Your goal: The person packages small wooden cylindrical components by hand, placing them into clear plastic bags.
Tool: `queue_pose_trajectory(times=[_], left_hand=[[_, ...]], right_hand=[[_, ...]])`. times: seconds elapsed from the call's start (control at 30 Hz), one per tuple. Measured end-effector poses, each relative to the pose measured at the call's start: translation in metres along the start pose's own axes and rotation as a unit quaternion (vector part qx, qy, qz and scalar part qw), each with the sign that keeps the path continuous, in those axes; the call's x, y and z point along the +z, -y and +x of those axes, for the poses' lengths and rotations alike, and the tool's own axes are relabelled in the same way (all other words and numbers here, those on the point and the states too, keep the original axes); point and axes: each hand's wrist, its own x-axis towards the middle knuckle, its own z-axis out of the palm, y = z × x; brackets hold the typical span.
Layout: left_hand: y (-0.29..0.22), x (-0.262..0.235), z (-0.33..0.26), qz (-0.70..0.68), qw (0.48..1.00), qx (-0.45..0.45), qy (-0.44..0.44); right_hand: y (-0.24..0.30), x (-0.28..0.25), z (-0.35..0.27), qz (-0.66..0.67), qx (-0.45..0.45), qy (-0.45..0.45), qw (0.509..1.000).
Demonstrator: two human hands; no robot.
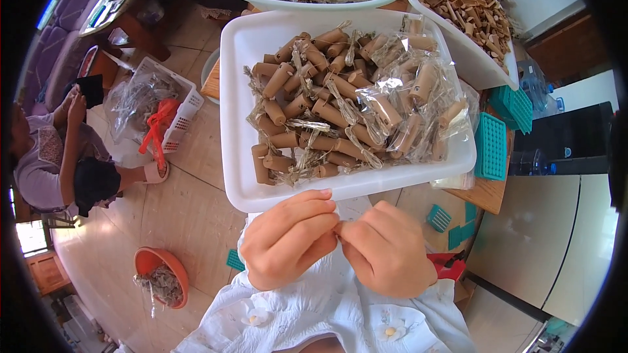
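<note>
Wooden table [487, 193] under white trays [243, 189], teal grids [490, 147].

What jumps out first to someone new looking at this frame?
The big white tray at centre, heaped with small brown tubes tied with twine, some in clear bags. Just below it, the left hand and right hand meet fingertip to fingertip, pinching something too small to make out. At far left, another person sits on the floor.

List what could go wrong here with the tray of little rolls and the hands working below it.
1. The white tray is heaped with brown rolls; a knock could spill some.
2. The left hand and right hand pinch fingertips together just under the tray's near rim, so lifting them might bump it.
</note>
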Motion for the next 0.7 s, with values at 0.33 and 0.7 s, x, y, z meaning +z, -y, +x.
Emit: queue_pose_trajectory(times=[0.33,0.7], left_hand=[[0.012,-0.018,-0.008,-0.159,0.903,-0.035,-0.398],[0.005,-0.003,-0.01,-0.317,0.94,-0.125,0.015]], right_hand=[[-0.011,-0.003,-0.014,0.326,0.036,-0.116,0.938],[-0.011,0.003,-0.016,0.517,0.104,-0.051,0.848]])
